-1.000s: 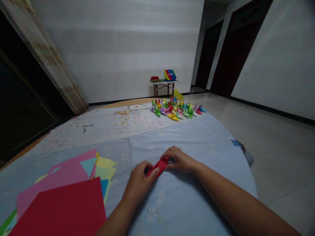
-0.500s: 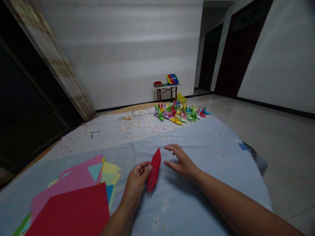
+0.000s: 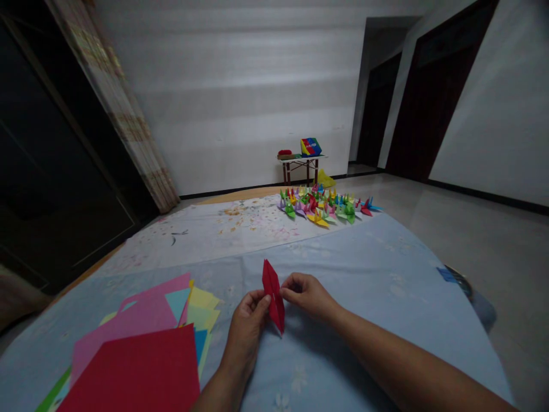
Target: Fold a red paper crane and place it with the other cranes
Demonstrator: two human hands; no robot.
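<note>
A folded piece of red origami paper [image 3: 273, 294], narrow and diamond-shaped with pointed ends, stands between my hands just above the blue cloth. My left hand [image 3: 253, 315] pinches its left edge, thumb on the near face. From the other side, my right hand [image 3: 306, 294] has thumb and forefinger closed on its right edge. To the left lies a stack of coloured paper sheets [image 3: 141, 366], a red one on top with pink, yellow and blue ones showing beneath.
Many-coloured folded paper cranes [image 3: 319, 205] stand grouped at the table's far right. A flowered white cloth [image 3: 206, 229] and a pale blue cloth [image 3: 364, 274] cover the round table. Behind it, a small side table [image 3: 302, 158] carries a colourful box [image 3: 310, 147].
My right hand has moved in from open and apart to grip the paper's right edge. The red paper has turned, its top now leaning left. The view has shifted slightly.
</note>
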